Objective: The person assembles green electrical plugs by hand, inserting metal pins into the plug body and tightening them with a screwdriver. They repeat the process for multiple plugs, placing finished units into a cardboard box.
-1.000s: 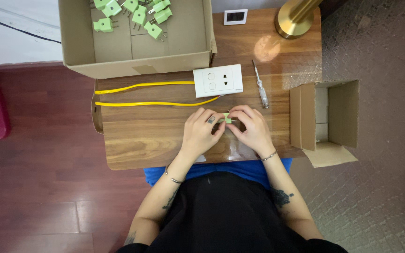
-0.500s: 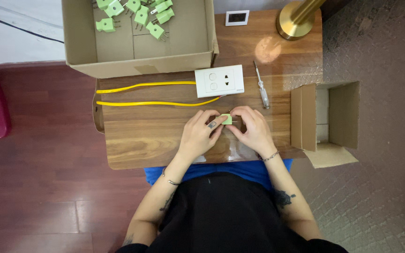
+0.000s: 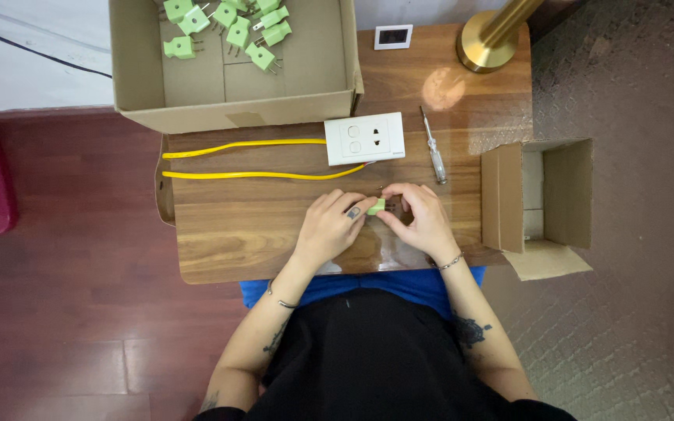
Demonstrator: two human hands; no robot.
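At the near edge of the bench point(image 3: 220, 249), a small green plug point(image 3: 376, 206) sits pinched between both hands. Left hand point(image 3: 329, 228) and right hand point(image 3: 423, 222) close their fingertips on it, just below the white socket plate point(image 3: 364, 139).

just one head cam, looking straight down from a fair height over the brown wooden table point(image 3: 274, 234), person's lap at bottom.
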